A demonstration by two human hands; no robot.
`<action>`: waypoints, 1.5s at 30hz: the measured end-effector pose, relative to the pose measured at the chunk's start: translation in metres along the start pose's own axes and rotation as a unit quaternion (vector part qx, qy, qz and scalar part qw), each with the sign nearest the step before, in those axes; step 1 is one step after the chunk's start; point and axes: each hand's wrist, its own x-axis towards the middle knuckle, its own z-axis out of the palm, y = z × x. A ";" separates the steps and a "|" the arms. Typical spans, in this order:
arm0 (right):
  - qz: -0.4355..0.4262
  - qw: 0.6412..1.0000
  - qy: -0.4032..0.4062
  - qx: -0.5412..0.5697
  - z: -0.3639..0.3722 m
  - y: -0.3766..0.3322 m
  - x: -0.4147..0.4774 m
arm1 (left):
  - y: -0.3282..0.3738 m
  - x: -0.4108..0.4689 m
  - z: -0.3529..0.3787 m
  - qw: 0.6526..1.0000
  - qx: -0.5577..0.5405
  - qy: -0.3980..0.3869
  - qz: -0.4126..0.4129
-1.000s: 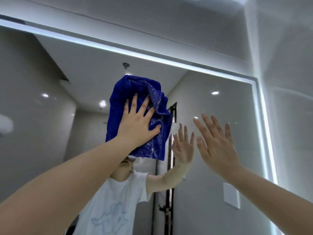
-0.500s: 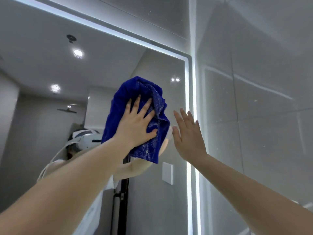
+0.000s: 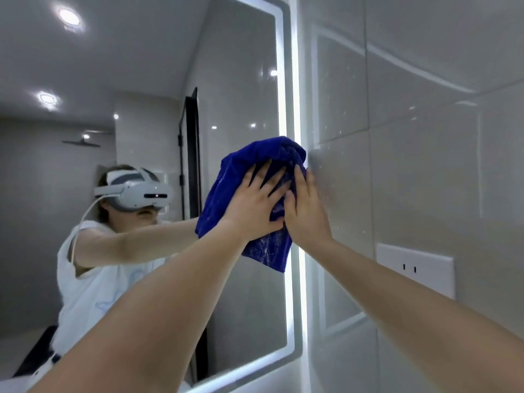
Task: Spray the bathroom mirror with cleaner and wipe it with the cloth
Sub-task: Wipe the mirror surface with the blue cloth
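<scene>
**Head view.**
- **Item:** crumpled deep-blue terry cloth, flecked white, is lying under the left hand. That hand's fingers are spreading flat, pressing the cloth against the light-edged wall mirror.
- **Change:** cloth and left hand are now reaching the mirror's lit right border, having been sliding rightward from mid-glass. The right hand, fingers straight, is now touching the cloth just beside the left hand, no longer apart.
- **Meaning:** this wiping pass is probably ending, with the glass below the hands likely remaining.
- **Writing:** none is showing legibly on the white wall socket plate below the right hand, nor on the reflected white headset.
</scene>
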 end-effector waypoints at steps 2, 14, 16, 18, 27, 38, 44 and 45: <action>0.003 1.000 -0.009 0.014 0.001 -0.003 -0.008 | -0.009 -0.017 0.001 1.000 0.003 -0.004 0.002; -0.043 0.998 -0.048 -0.018 0.067 -0.108 -0.052 | -0.123 -0.145 -0.026 0.998 0.043 -0.003 -0.041; -0.051 0.998 -0.048 -0.004 0.089 -0.139 -0.059 | -0.147 -0.168 -0.033 0.998 0.051 0.005 -0.048; -0.063 0.997 -0.051 0.010 0.110 -0.175 -0.066 | -0.176 -0.192 -0.042 0.996 0.060 0.011 -0.058; -0.164 0.984 -0.061 0.036 0.182 -0.331 -0.084 | -0.323 -0.323 -0.085 0.976 0.095 0.017 -0.195; -0.223 0.969 -0.092 0.047 0.272 -0.487 -0.130 | -0.438 -0.483 -0.107 0.904 0.087 0.025 -0.418; -0.279 0.948 -0.139 0.068 0.299 -0.529 -0.172 | -0.440 -0.490 -0.106 0.909 0.068 0.042 -0.408; -0.286 0.946 -0.139 0.067 0.300 -0.530 -0.175 | -0.440 -0.490 -0.106 0.910 0.065 0.041 -0.408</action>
